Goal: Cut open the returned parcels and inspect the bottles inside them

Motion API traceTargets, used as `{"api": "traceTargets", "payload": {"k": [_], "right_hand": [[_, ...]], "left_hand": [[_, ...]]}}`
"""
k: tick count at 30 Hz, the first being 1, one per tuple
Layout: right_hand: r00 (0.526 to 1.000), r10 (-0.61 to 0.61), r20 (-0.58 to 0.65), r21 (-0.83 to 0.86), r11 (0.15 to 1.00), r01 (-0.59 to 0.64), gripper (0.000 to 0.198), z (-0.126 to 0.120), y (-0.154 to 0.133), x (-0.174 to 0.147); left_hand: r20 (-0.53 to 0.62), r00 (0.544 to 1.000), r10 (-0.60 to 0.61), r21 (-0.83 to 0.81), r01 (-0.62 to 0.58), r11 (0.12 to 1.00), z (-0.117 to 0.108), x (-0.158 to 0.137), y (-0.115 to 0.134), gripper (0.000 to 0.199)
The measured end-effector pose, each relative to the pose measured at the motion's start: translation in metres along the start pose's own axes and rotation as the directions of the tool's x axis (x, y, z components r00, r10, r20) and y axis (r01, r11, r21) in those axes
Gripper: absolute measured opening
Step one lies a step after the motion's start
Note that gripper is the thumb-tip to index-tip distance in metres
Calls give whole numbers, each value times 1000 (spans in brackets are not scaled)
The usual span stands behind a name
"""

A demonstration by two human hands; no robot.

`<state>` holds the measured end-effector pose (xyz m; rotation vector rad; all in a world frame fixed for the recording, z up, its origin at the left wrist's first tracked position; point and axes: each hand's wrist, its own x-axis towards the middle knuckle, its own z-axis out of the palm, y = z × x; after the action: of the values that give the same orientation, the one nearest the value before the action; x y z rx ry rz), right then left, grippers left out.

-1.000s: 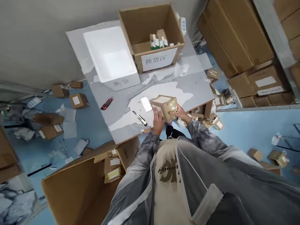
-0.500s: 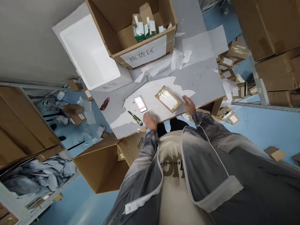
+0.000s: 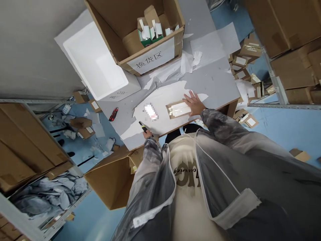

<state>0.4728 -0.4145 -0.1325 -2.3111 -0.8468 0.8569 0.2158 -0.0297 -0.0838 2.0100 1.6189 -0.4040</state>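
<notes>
A yellow-and-black utility knife (image 3: 143, 127) lies under my left hand (image 3: 147, 134), whose fingers are closed around it near the table's front edge. My right hand (image 3: 196, 104) is spread over the right end of a small cardboard box (image 3: 171, 113) and hides that end. The box is flat, with a white label and shiny clear tape across its top. Left of the box is a phone (image 3: 150, 111), its screen blurred out. Both lie on a white, torn-edged patch of the tabletop.
A red utility knife (image 3: 113, 114) lies at the table's left edge. Behind stand a white foam bin (image 3: 120, 93) and a large carton (image 3: 154, 58) holding small boxes. An open carton (image 3: 110, 187) sits below left. Several parcels (image 3: 242, 62) lie on the right.
My left hand has moved left and closed on the yellow-and-black knife. My right hand has come onto the cardboard box, which has turned to lie more level across the view.
</notes>
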Motion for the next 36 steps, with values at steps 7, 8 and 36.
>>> {"api": "traceTargets", "payload": {"k": [7,8,36], "right_hand": [[890,455,-4,474,785,-399,159,7,3,-3],[859,512,-12,501,746,-438,152,16,-2,-8],[635,753,-173,686,555,-470,103,107,-34,-12]], "left_hand": [[281,877,390,-163,-357,920,14,-48,68,44],[365,783,503,-143,-487,862,20,-53,88,48],[755,420,504,449,-891,70,-70,-3,133,71]]}}
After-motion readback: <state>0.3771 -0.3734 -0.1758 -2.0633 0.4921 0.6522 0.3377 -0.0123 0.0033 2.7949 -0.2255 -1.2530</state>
